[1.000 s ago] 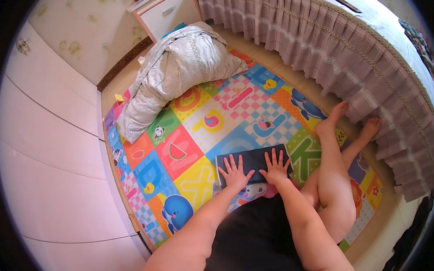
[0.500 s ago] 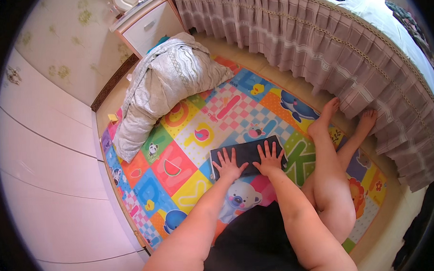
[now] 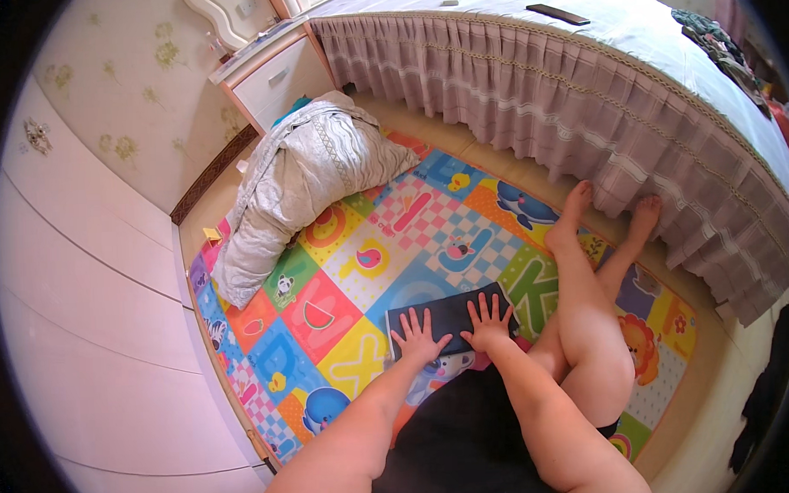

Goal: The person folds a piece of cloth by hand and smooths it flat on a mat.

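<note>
A dark, flat, folded piece that looks like cloth (image 3: 453, 309), with a pale edge showing at its left end, lies on the colourful play mat (image 3: 364, 356) in front of me. My left hand (image 3: 418, 338) rests palm down on its left half, fingers spread. On the right half my right hand (image 3: 488, 327) lies just as flat, fingers apart. The two thumbs point at each other with a small gap between. Beneath the near edge, a printed bear on the mat is partly covered.
A bunched silver-grey quilt (image 3: 309, 167) lies on the mat's far left. Bare legs (image 3: 593, 322) stretch along the right, feet near the bed skirt (image 3: 529, 111). White cabinet panels (image 3: 101, 318) line the left; a drawer unit (image 3: 276, 81) stands behind. A dark flat object (image 3: 558, 14) is on the bed.
Both hands and the dark cloth have slid toward me over the mat, covering more of the printed bear. The view has tilted up, showing more of the bed top.
</note>
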A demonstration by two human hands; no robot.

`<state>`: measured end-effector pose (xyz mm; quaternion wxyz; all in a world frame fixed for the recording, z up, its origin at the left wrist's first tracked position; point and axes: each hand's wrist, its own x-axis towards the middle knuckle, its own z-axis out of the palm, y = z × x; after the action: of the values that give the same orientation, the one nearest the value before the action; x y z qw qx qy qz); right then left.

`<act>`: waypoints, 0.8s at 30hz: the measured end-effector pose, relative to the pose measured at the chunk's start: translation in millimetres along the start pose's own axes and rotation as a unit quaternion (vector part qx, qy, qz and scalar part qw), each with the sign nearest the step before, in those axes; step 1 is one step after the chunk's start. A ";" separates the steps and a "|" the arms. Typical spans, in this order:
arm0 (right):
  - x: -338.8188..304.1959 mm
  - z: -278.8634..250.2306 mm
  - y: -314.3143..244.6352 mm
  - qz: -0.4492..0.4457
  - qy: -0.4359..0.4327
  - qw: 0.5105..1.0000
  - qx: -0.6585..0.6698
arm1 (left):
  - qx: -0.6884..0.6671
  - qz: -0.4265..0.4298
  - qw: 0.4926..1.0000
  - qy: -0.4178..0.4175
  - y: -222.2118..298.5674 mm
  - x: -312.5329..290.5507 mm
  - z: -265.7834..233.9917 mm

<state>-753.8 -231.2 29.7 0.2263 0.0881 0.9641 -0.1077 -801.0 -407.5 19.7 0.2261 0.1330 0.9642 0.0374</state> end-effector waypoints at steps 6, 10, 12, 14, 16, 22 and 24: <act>-27.0 6.3 -2.4 -0.012 -0.036 0.999 0.010 | -0.020 -0.009 1.000 0.013 -6.5 -34.8 27.0; -42.3 5.9 -5.4 -0.019 -0.069 0.997 0.011 | -0.032 -0.021 0.999 0.016 -3.0 -63.7 37.8; -48.5 11.9 -6.5 -0.013 -0.072 0.997 -0.003 | -0.029 -0.019 0.999 0.020 -0.9 -74.5 41.6; -52.0 11.2 -11.0 -0.012 -0.076 0.997 -0.016 | -0.025 -0.022 0.999 0.026 -2.4 -78.2 41.9; -56.3 8.8 -11.9 -0.016 -0.074 0.997 -0.004 | -0.019 -0.028 0.999 0.028 -2.0 -78.3 42.2; -44.4 19.0 -4.2 -0.026 -0.043 0.999 -0.010 | 0.002 -0.011 0.992 0.122 0.9 -78.2 51.6; -36.0 18.1 -2.3 -0.036 -0.028 0.999 -0.013 | 0.006 -0.014 0.989 0.146 0.0 -70.3 55.0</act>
<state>-715.0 -242.2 30.7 0.2501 0.0477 0.9612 -0.1061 -715.9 -426.1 0.4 0.0826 0.1144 0.9889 0.0471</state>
